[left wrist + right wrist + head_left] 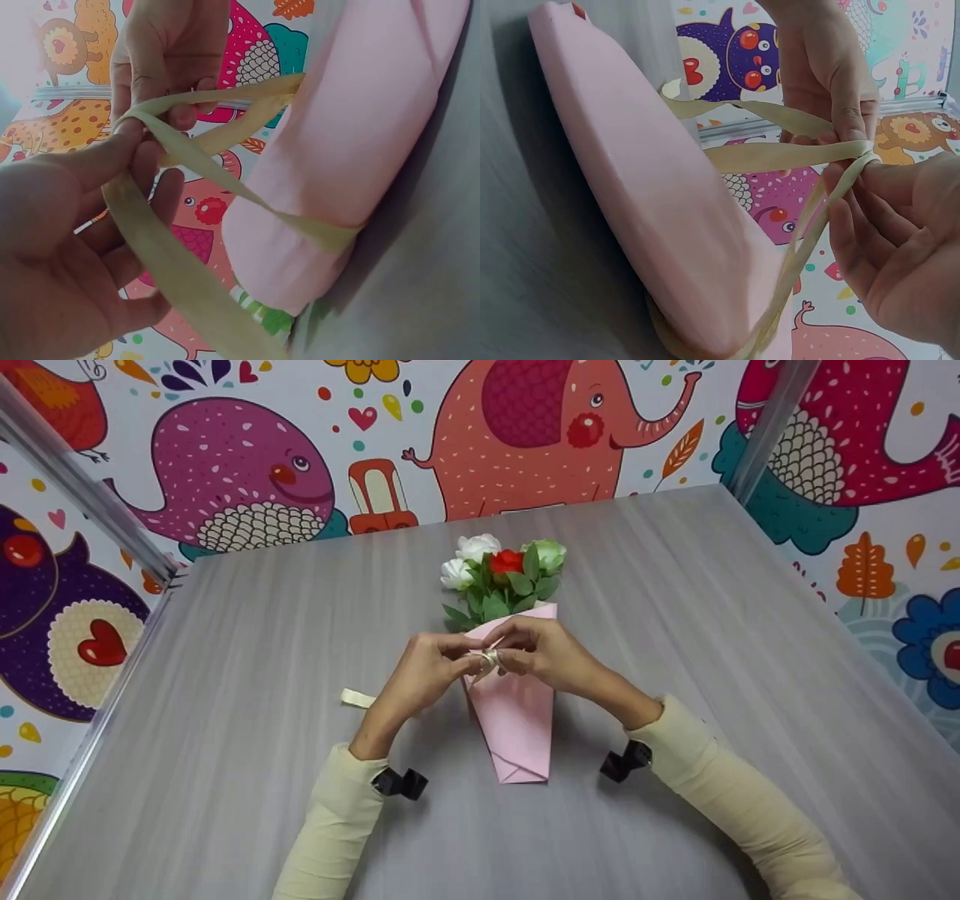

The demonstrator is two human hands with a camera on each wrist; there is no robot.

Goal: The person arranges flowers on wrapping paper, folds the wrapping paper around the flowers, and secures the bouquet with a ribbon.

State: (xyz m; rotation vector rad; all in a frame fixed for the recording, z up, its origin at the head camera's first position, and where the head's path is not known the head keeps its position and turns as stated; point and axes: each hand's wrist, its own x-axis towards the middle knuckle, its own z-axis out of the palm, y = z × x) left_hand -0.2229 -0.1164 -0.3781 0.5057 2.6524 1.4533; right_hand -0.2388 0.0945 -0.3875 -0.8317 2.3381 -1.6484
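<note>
A bouquet in pink wrapping paper point(517, 720) lies on the table, its white point(478, 547), red point(507, 562) and pale green point(549, 555) flowers pointing away from me. A cream ribbon point(202, 161) runs around the wrapping, its strands meeting between my fingertips above the paper. My left hand point(424, 671) pinches the ribbon between thumb and index finger. From the other side, my right hand point(559, 656) also pinches it, and the two sets of fingertips almost meet. In the right wrist view, several ribbon strands point(780, 154) cross at the fingers. One loose ribbon end point(357, 698) extends left past my left wrist.
The grey wood-grain table point(300, 622) extends around the bouquet. Panels printed with cartoon animals point(240, 472) stand along the back and sides, with metal posts point(772, 431) at the corners. Small black cameras point(401, 784) sit at both sleeve cuffs.
</note>
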